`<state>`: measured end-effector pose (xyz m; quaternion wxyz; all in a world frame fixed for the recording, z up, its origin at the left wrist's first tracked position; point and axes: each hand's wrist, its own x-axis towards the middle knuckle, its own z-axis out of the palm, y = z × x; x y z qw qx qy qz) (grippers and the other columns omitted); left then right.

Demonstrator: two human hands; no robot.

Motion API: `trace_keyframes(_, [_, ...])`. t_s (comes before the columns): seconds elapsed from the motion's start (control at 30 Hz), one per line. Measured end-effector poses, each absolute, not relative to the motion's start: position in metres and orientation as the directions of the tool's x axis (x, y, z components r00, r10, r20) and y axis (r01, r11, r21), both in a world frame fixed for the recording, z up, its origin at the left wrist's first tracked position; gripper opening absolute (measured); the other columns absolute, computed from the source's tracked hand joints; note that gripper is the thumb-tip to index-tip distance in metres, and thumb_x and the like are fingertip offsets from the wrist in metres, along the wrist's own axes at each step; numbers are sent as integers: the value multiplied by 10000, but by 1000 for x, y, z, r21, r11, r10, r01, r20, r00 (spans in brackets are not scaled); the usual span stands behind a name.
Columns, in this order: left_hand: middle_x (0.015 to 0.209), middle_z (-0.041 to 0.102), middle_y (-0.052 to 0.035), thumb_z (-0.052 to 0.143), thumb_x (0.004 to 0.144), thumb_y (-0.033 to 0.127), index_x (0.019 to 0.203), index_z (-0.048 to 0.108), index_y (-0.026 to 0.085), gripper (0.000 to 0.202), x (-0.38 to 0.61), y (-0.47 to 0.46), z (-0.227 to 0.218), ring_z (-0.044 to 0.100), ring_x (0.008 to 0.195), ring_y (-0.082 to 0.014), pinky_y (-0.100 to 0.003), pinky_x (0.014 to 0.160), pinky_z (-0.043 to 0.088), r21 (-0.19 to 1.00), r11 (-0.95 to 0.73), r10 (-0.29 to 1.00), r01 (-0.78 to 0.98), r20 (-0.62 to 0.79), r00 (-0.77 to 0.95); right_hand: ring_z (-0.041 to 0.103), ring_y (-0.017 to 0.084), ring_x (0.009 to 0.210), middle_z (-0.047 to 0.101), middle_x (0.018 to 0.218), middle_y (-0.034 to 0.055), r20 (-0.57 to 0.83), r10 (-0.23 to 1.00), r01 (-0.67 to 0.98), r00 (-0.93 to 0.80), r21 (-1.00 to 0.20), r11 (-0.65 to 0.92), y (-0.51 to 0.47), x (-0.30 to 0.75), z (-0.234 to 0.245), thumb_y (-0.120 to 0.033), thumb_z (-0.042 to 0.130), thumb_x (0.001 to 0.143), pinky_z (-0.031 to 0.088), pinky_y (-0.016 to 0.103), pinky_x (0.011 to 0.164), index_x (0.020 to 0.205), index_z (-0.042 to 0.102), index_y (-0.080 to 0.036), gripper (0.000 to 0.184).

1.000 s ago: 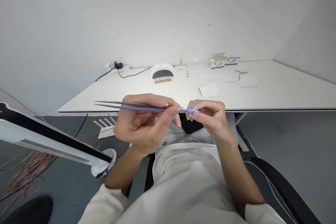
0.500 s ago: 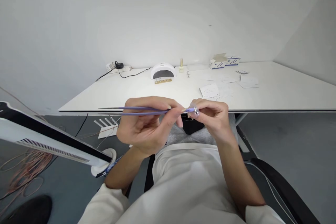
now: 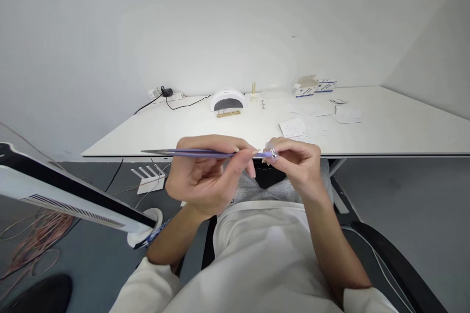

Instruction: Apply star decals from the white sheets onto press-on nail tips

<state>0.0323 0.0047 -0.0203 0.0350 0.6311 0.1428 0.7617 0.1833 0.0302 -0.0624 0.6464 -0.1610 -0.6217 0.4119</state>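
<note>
My left hand (image 3: 205,178) is closed round purple tweezers (image 3: 194,153), which lie level with their rear end pointing left. Their tip meets a small clear nail tip with silvery decoration (image 3: 272,152), pinched between the thumb and fingers of my right hand (image 3: 299,166). Both hands are raised in front of my chest, just before the near edge of the white table (image 3: 385,127).
On the table stand a white nail lamp (image 3: 227,98), a wooden strip (image 3: 227,113), a small bottle (image 3: 253,91), white boxes (image 3: 314,85) and scattered paper sheets (image 3: 293,127). A power strip with cables (image 3: 165,93) lies at back left. A white device (image 3: 69,195) juts in at left.
The tweezers have closed, their two arms now together, and my left hand has shifted slightly right. My right hand holds nearly still.
</note>
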Motion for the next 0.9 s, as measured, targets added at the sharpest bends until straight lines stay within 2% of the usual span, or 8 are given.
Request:
trace_keyframes(0.17, [647,624,29,791,746,179,899,592,209,253,34,5,-21,650,480,-142,-247,366,514,292,-951,266,98,940,-215,583,130,671,683,708,4,665,738,-352,-115,-722,596,31,183,-64,-81,719,780,435,296,631,798,770,-226,154])
trace_keyframes(0.47, [714,695,-6,732,752,22,905,609,158,239,38,3,-19,674,514,-142,-244,411,527,255,-965,237,54,944,-230,595,126,674,680,724,6,636,766,-395,-93,-730,558,32,182,-67,-108,726,785,452,285,632,793,763,-215,114])
trace_keyframes(0.57, [696,689,4,768,719,33,912,615,177,285,36,3,-20,669,513,-146,-253,404,519,258,-964,239,65,947,-214,589,123,661,671,705,5,615,782,-420,-97,-738,529,32,181,-67,-116,728,785,449,286,631,781,758,-208,98])
trace_keyframes(0.73, [692,685,17,734,764,41,931,614,184,250,35,2,-23,671,525,-133,-241,419,515,323,-946,314,9,925,-215,596,120,629,660,660,-2,566,820,-466,-87,-751,469,32,183,-66,-130,729,779,456,276,614,750,752,-202,81])
trace_keyframes(0.9, [736,705,13,774,727,59,920,616,187,280,34,4,-21,660,509,-125,-232,384,494,288,-957,274,26,932,-237,603,132,624,664,660,9,536,840,-491,-83,-756,434,32,186,-64,-127,738,754,459,285,609,736,756,-198,76])
